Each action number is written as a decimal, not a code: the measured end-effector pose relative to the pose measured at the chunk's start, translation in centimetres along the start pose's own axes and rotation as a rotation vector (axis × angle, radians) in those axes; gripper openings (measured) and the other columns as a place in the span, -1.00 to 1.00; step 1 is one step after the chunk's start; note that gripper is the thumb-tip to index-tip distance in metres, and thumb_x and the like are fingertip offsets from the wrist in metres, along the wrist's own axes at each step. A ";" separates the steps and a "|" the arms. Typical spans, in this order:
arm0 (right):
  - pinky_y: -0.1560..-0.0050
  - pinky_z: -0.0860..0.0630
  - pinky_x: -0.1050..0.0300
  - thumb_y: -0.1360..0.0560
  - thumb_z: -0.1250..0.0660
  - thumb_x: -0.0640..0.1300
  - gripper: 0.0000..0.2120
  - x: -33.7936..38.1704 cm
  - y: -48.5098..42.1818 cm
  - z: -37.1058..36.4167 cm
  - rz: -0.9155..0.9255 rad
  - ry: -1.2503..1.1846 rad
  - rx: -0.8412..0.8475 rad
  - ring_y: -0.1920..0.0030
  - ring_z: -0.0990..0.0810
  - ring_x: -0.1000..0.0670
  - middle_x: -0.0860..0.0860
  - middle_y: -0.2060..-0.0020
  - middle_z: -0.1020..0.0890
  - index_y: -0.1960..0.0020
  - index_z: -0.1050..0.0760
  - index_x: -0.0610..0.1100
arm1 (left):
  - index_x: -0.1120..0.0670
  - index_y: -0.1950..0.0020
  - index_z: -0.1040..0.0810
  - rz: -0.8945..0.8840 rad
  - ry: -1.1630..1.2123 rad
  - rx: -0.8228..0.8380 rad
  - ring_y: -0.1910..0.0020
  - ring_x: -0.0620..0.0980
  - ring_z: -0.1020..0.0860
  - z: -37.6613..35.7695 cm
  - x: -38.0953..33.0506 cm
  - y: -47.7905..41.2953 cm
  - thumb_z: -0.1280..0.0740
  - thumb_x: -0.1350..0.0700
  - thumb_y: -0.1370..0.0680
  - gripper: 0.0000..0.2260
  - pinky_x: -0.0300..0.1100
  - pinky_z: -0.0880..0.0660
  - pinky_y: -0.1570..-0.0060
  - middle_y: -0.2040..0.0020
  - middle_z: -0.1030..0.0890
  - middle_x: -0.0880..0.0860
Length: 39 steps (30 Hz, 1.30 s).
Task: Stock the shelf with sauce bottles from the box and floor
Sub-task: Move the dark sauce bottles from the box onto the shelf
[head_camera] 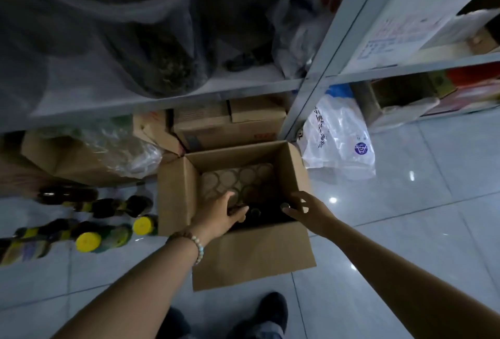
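Reach into the open cardboard box [251, 255] for the dark sauce bottles [259, 218] standing at its near end; with right hand [303, 209] spread apart over a cap [284, 205] and left hand [224, 213] curled low, hold impossible to tell, close firmly round the necks and lift straight up; mind the glossy floor tiles [405, 230], yellow-capped bottles [88, 242] lying just left, grey metal shelf [162, 95] behind

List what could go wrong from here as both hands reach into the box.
The box is dim inside, so the left hand and right hand may grip the dark bottles poorly and drop one. The floor bottles crowd beside the box; a foot or arm could knock them over on the tiled floor.
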State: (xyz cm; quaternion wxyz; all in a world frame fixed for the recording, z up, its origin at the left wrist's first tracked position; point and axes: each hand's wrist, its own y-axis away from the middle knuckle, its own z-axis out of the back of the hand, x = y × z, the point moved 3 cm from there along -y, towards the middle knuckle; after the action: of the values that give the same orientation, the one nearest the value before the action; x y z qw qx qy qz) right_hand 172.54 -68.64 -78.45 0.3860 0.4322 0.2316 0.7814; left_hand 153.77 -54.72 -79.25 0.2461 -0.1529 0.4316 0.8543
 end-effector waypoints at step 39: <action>0.18 -0.38 0.46 -0.43 -0.43 -0.01 -0.79 -5.9 -19.1 -9.5 0.159 -0.397 -0.345 0.12 -0.51 0.23 0.22 0.17 -0.55 -0.01 -0.47 0.07 | 0.03 0.03 -0.54 -0.106 0.508 -0.105 0.04 -0.11 -0.56 -9.3 5.5 -20.9 -0.48 0.14 -0.41 -0.81 -0.35 -0.44 0.14 0.07 -0.61 -0.04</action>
State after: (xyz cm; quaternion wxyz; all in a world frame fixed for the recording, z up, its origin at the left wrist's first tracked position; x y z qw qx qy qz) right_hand 174.06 -62.26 -99.56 0.4293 0.5217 -0.0196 0.7370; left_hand 161.23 -50.15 -101.13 0.1658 -0.3974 0.4259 0.7957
